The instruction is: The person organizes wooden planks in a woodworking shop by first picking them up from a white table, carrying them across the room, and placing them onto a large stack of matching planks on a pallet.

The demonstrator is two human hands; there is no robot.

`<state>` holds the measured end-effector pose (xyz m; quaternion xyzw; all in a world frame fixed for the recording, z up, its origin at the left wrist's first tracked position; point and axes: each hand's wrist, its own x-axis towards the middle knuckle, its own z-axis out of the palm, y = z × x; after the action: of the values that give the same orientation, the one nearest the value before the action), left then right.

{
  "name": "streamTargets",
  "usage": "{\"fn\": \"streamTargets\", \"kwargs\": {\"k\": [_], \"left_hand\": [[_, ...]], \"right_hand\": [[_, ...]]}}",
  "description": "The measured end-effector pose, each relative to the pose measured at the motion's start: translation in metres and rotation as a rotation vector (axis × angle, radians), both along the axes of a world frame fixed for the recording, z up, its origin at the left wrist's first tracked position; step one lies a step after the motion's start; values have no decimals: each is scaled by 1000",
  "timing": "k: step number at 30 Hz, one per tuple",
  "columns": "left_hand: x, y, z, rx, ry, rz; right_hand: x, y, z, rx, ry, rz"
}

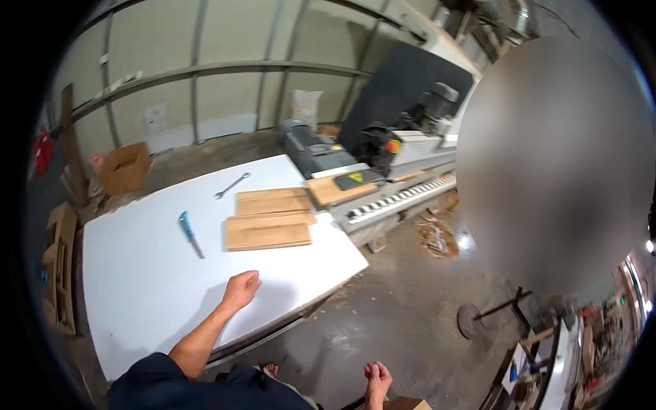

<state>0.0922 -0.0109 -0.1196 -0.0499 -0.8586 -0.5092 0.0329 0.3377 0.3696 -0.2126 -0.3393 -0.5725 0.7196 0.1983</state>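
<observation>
My left hand (241,289) hovers over the near part of the white tabletop (150,294), its fingers curled into a loose fist with nothing showing in them. Beyond it lie several light wooden boards (268,236), stacked in two groups side by side. To their left rests a utility knife (190,234) with a blue handle. A combination wrench (233,186) lies farther back. My right hand (377,381) hangs low beyond the table's right side, fingers bent inward, and nothing is visible in it. Close below it is the corner of a brown box-like thing (408,404).
A long grey machine (410,195) with a toothed white track adjoins the table's far right corner; a board (342,188) sits on its end. A cardboard box (125,167) stands behind the table at left. Scraps (437,236) litter the floor. A large blurred patch hides the right side.
</observation>
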Motion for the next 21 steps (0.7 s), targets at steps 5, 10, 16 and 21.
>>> {"fn": "streamTargets", "kwargs": {"k": [5,10,16,21], "left_hand": [[-24,-48,-22,-157,174,201],[-78,-72,-51,-185,-34,458],[-142,-67,-61,14,-165,525],[-137,-37,-74,404,-57,536]], "right_hand": [[-101,-62,29,257,-156,367],[-184,-70,27,396,-137,598],[-329,-99,55,528,-21,732],[-435,-110,8,687,169,803]]}}
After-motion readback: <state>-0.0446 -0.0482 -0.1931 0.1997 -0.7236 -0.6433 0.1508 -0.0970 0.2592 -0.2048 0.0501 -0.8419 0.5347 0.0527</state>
